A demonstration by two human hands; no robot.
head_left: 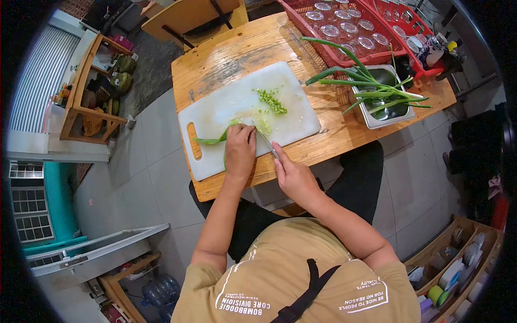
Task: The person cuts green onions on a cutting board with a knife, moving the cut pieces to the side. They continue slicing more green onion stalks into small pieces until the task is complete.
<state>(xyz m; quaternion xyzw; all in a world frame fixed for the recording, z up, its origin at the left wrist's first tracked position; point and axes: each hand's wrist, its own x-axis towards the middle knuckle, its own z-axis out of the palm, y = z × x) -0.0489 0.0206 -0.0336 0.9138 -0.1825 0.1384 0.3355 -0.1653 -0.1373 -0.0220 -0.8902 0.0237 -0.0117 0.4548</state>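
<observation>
My left hand is closed on a bunch of green onions lying on a white cutting board. In my right hand is the handle of a knife, its blade on the board just right of my left fingertips. Pale green slices lie along the blade. Farther up the board sits a small heap of chopped green onion. The board's handle slot shows at its left end.
Long green onions lie across a metal container at the table's right. Behind it, a red crate holds several upturned glasses. The wooden table has a chair at its far side.
</observation>
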